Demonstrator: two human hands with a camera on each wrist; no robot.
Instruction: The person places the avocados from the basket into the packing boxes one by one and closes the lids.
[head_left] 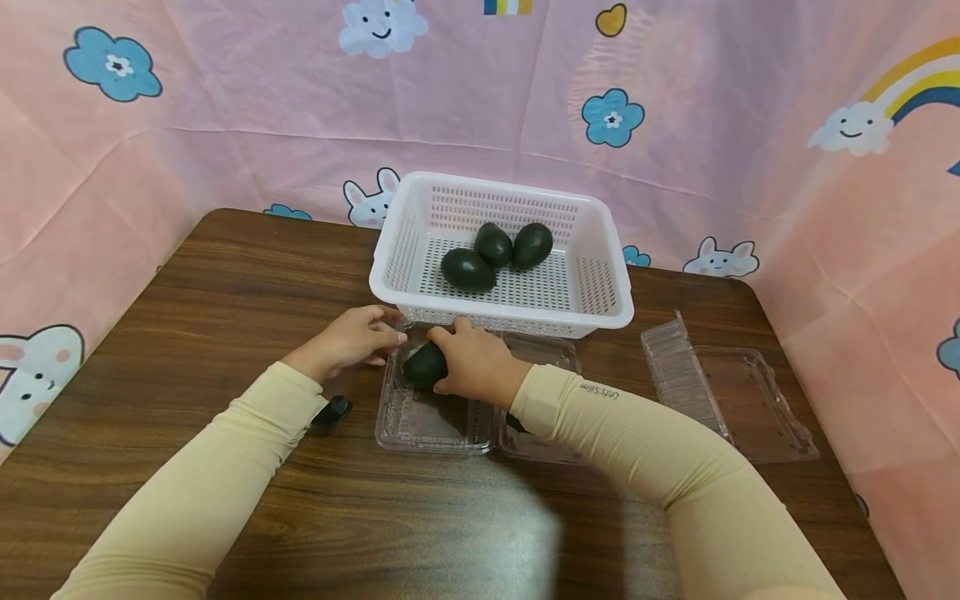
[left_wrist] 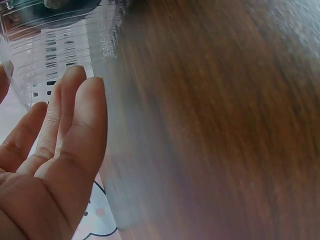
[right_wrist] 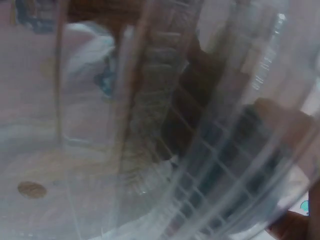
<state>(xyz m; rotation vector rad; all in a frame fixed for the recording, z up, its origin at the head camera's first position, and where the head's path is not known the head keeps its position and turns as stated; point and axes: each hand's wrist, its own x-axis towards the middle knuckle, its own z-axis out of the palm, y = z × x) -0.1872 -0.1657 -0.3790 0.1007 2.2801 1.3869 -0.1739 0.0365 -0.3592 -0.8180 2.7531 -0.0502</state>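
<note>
In the head view, my right hand [head_left: 476, 362] grips a dark green avocado [head_left: 424, 367] from above. It holds the avocado in the left half of an opened clear plastic clamshell box [head_left: 431, 437]. My left hand [head_left: 356, 340] is at the box's far left corner, fingers loosely bent and fingertips right at the rim. The left wrist view shows the left fingers [left_wrist: 87, 120] beside the ribbed clear wall, a dark green shape behind it. Through blurred clear plastic, the right wrist view shows the dark avocado [right_wrist: 240, 155] with part of the right hand beside it.
A white perforated basket [head_left: 502, 310] stands directly behind the box, holding three avocados [head_left: 495, 246]. Another opened clear clamshell box [head_left: 750, 408] lies at the right of the brown wooden table [head_left: 337, 517]. Pink printed cloth [head_left: 480, 100] hangs around the table's back and sides.
</note>
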